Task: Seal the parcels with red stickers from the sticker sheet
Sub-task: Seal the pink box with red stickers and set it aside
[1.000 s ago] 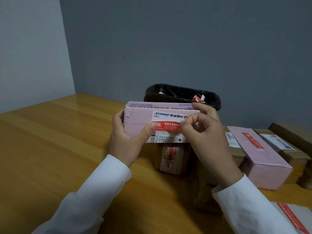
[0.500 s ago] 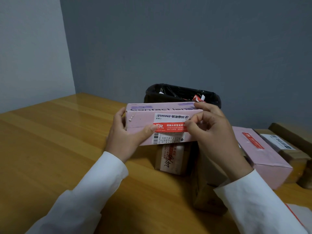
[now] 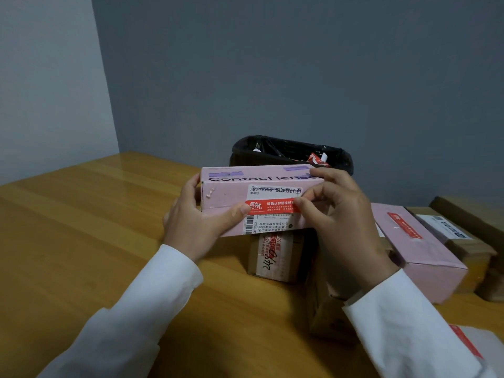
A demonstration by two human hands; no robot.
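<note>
Left hand (image 3: 195, 227) grips the pink box (image 3: 231, 192), thumb on a red sticker (image 3: 270, 206); right hand (image 3: 341, 216) pinches its other end. Right of it, one pink parcel (image 3: 425, 257) looks sealed; others seem unsealed.

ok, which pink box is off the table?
The "Contact lens" box, held up in both hands; the other pink box lies on the table at right.

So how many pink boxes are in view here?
2. One pink box is held up in both hands, above the table. The other pink box lies on the table at right. More may be hidden behind the arms.
</note>
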